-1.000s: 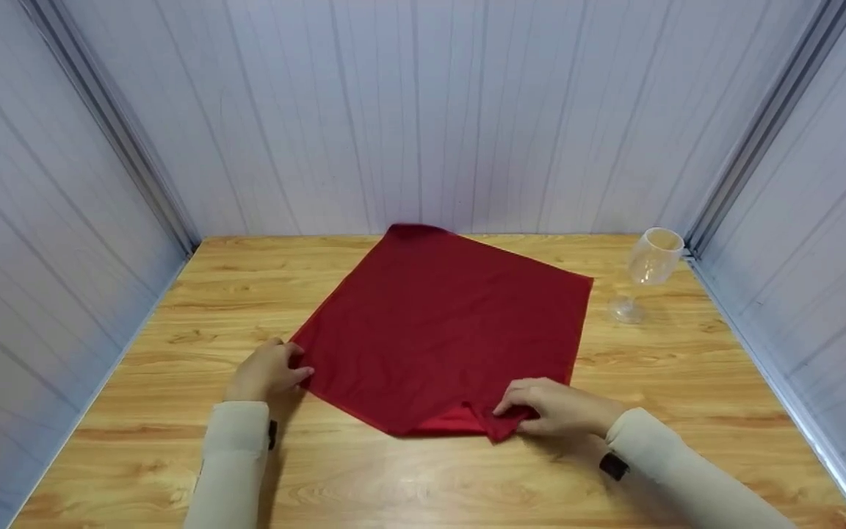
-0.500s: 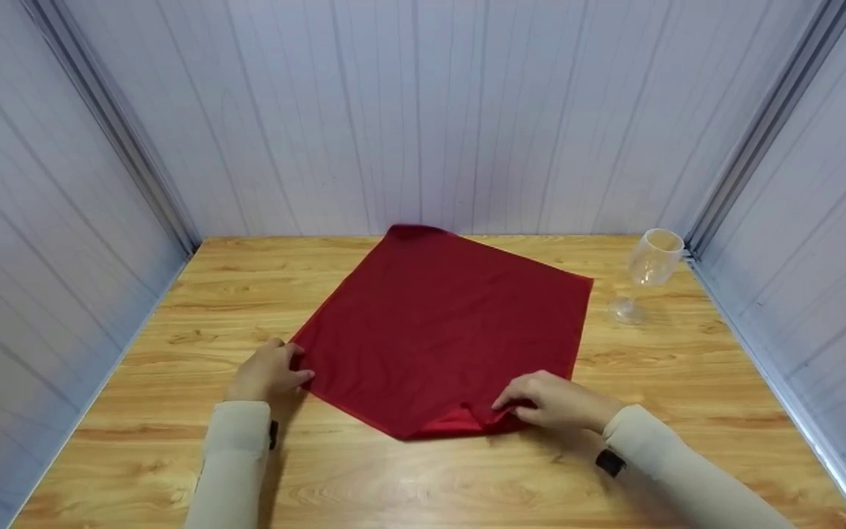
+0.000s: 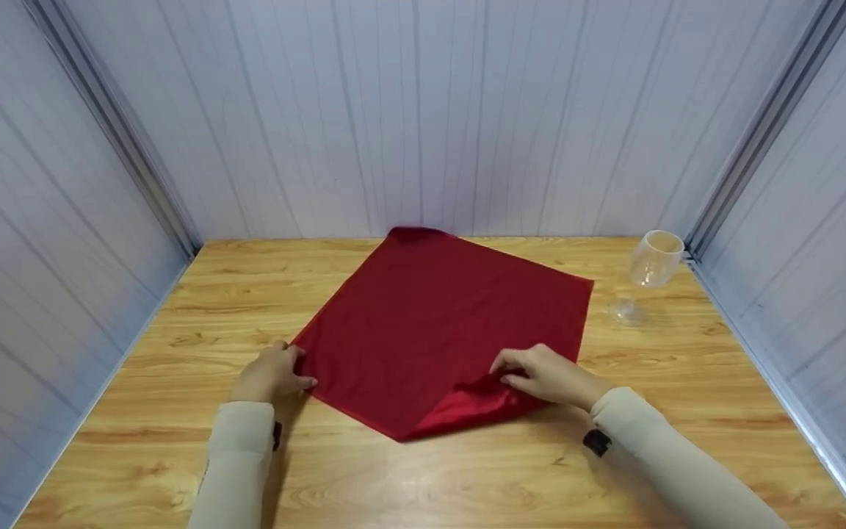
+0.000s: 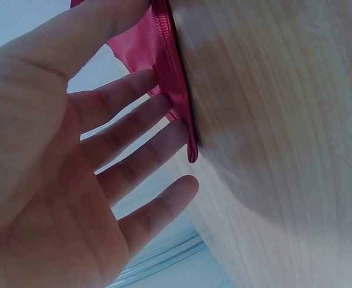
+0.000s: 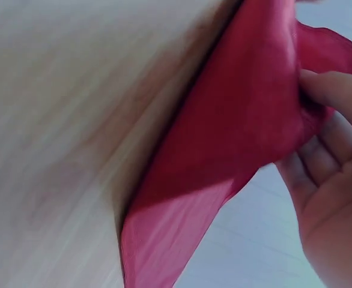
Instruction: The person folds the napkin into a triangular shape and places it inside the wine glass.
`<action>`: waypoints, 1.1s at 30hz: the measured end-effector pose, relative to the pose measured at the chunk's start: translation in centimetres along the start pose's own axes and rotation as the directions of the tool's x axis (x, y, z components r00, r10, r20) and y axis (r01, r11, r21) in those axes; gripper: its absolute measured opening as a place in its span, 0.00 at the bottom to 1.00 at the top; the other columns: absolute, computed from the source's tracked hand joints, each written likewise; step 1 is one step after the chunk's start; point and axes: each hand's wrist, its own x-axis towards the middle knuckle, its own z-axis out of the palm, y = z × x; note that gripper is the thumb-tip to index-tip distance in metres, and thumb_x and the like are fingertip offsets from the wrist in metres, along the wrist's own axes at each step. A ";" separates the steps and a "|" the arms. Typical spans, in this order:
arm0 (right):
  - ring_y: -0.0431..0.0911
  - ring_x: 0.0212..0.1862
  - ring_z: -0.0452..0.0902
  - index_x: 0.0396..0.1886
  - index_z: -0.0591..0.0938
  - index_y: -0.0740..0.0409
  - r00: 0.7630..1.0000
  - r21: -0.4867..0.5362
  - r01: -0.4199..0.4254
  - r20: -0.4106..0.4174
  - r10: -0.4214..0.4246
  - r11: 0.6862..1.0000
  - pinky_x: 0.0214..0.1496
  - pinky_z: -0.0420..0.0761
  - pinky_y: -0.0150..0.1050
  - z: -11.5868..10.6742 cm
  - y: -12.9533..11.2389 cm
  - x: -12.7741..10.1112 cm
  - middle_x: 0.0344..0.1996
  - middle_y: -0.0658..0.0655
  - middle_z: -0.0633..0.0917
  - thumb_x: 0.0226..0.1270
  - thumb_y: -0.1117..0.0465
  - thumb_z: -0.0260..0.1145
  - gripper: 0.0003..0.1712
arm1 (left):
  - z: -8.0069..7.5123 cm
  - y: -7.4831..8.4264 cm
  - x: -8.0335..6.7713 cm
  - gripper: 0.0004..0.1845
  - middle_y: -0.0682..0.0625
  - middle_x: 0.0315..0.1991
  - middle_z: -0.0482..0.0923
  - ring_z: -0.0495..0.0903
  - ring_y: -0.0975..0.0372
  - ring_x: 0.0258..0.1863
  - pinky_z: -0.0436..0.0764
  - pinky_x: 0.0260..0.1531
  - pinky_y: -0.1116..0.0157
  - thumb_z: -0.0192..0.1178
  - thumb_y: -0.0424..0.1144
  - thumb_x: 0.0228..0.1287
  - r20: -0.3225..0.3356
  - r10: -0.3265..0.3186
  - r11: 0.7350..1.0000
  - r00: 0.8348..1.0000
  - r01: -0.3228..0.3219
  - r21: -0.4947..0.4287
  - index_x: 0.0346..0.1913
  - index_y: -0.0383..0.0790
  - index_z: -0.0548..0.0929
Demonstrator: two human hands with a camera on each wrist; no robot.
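Note:
A dark red cloth (image 3: 445, 323) lies spread like a diamond on the wooden table (image 3: 467, 477). My left hand (image 3: 276, 371) rests with straight fingers (image 4: 134, 144) on the cloth's left corner (image 4: 185, 132), pressing it to the wood. My right hand (image 3: 540, 373) pinches the cloth's near right corner (image 5: 308, 78) between thumb and fingers and holds it lifted and turned over the cloth, so the shinier underside (image 3: 460, 408) shows. In the right wrist view the lifted fold (image 5: 224, 156) rises off the table.
A clear wine glass (image 3: 647, 273) stands at the table's far right, close to the cloth's right corner. White panelled walls (image 3: 423, 110) close in the table on three sides. Bare wood lies in front of the cloth and to its left.
My right hand has carried the pinched corner up and away from me, folding it over the cloth and baring more of the underside. My left hand stays on the left corner.

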 end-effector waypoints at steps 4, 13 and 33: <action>0.40 0.48 0.85 0.46 0.85 0.56 0.999 0.025 -0.027 -0.046 0.029 0.999 0.48 0.82 0.37 0.2 0.8 0.9 0.43 0.51 0.88 0.68 0.68 0.67 0.09 | 0.0 0.0 0.1 0.31 0.35 0.55 0.73 0.76 0.45 0.51 0.76 0.52 0.45 0.71 0.45 0.62 0.000 0.009 1.000 1.000 -0.009 0.000 0.61 0.28 0.77; 0.35 0.35 0.80 0.44 0.89 0.53 0.996 -0.074 -0.069 -0.067 0.064 0.995 0.39 0.80 0.36 0.2 2.1 2.9 0.39 0.46 0.89 0.71 0.61 0.68 0.07 | -0.1 0.0 0.1 0.30 0.36 0.53 0.75 0.77 0.47 0.48 0.77 0.49 0.46 0.71 0.45 0.62 -0.004 0.018 1.000 1.000 -0.018 0.011 0.60 0.28 0.78; 0.51 0.50 0.84 0.49 0.88 0.60 0.970 -0.168 -0.239 -0.087 0.227 0.957 0.53 0.81 0.47 0.4 3.3 8.5 0.44 0.57 0.89 0.73 0.61 0.64 0.12 | 0.0 -0.2 0.2 0.31 0.36 0.55 0.74 0.76 0.43 0.53 0.76 0.52 0.44 0.71 0.45 0.62 0.011 -0.006 1.000 1.000 0.006 0.005 0.62 0.29 0.77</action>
